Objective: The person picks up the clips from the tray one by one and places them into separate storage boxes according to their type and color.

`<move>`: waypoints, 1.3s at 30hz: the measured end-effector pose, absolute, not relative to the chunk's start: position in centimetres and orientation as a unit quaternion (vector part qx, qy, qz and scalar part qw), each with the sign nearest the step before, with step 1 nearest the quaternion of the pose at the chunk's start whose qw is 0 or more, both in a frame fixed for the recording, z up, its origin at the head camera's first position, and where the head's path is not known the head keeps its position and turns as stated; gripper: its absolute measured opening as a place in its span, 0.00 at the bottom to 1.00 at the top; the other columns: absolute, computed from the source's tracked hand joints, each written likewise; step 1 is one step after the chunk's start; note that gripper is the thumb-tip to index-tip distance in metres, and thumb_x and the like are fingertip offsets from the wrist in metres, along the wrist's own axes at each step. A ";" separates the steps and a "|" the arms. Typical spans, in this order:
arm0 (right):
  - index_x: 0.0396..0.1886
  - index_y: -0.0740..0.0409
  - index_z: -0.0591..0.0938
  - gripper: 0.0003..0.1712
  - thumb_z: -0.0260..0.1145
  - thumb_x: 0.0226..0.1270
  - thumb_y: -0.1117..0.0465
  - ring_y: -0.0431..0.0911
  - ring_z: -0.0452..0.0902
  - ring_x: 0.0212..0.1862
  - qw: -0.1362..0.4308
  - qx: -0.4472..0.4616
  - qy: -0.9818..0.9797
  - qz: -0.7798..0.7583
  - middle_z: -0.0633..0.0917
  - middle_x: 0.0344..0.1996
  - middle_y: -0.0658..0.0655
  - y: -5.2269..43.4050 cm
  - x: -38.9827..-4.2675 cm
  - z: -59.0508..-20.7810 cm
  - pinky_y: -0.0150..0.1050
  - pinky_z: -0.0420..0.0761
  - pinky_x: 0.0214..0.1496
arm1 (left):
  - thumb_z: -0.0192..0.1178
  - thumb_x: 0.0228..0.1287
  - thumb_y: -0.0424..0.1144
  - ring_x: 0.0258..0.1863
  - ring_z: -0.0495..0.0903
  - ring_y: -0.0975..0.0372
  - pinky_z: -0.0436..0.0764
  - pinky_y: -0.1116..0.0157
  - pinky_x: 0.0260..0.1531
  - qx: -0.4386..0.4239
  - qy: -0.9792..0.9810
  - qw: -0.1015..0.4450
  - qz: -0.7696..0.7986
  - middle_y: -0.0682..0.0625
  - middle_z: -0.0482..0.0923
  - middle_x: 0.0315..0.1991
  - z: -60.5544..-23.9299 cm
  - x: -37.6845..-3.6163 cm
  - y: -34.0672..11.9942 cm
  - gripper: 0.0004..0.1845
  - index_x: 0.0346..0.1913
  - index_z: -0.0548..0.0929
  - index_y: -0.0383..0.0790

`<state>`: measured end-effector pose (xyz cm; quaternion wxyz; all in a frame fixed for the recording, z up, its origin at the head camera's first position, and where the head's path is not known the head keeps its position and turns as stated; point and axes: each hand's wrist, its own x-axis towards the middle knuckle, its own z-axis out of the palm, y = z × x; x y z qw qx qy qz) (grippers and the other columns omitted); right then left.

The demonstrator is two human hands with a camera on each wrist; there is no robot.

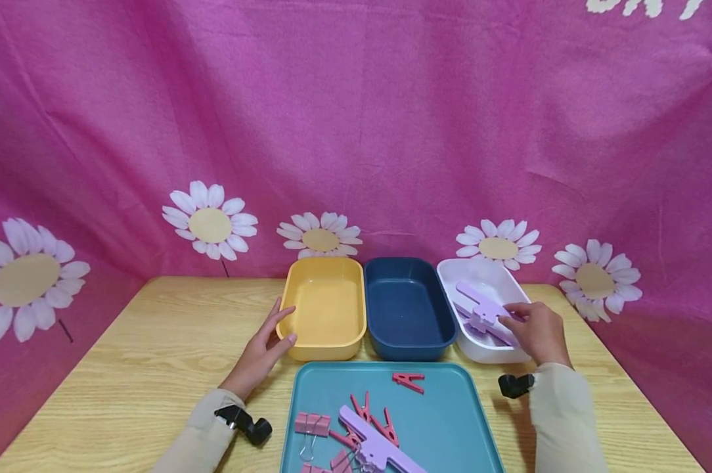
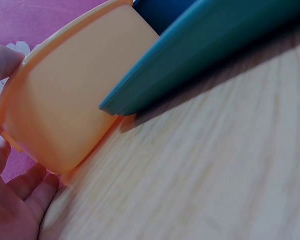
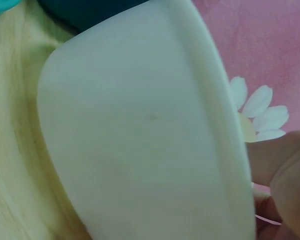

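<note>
My right hand reaches over the near right rim of the white bin and pinches the end of a purple bag clip between thumb and fingers. More purple clips lie beneath it in that bin. In the right wrist view the bin's wall hides the fingertips and the clip. At the yellow bin, my left hand rests on the left rim near the front corner, thumb and fingers spread. The left wrist view shows its fingers against the bin's outer side.
A dark blue bin stands between the yellow and white ones. In front, a teal tray carries red clothespins, pink binder clips and another purple bag clip. Behind the wooden table hangs a pink flowered cloth.
</note>
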<state>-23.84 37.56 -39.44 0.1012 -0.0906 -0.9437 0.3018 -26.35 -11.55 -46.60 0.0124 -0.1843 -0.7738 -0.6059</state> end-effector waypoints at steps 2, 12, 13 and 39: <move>0.57 0.67 0.79 0.24 0.66 0.66 0.57 0.64 0.69 0.53 0.096 -0.092 -0.943 0.305 0.78 0.53 0.72 37.4 -23.9 -39.5 0.63 0.71 0.57 | 0.57 0.70 0.45 0.75 0.46 0.53 0.55 0.56 0.69 -0.181 -0.775 0.009 -0.605 0.53 0.37 0.78 -46.1 -26.1 -11.5 0.28 0.71 0.65 0.52; 0.55 0.67 0.80 0.22 0.67 0.65 0.59 0.64 0.71 0.50 0.102 -0.092 -0.949 0.283 0.79 0.50 0.73 37.1 -24.2 -40.0 0.62 0.73 0.54 | 0.57 0.70 0.46 0.75 0.45 0.53 0.56 0.55 0.69 -0.175 -0.784 0.013 -0.595 0.55 0.37 0.78 -46.3 -26.3 -11.5 0.28 0.71 0.65 0.55; 0.55 0.67 0.80 0.22 0.67 0.65 0.59 0.64 0.70 0.50 0.101 -0.093 -0.950 0.282 0.79 0.50 0.73 37.1 -24.3 -40.0 0.62 0.73 0.54 | 0.57 0.70 0.47 0.75 0.45 0.53 0.56 0.55 0.69 -0.173 -0.786 0.013 -0.594 0.55 0.37 0.78 -46.3 -26.3 -11.5 0.28 0.71 0.65 0.56; 0.54 0.68 0.81 0.19 0.64 0.66 0.62 0.67 0.69 0.51 0.077 -0.097 -0.957 0.264 0.79 0.51 0.74 36.9 -24.4 -40.2 0.67 0.68 0.59 | 0.55 0.72 0.39 0.75 0.46 0.50 0.57 0.56 0.68 -0.165 -0.794 -0.005 -0.586 0.46 0.37 0.78 -43.2 -24.3 -10.9 0.29 0.72 0.63 0.42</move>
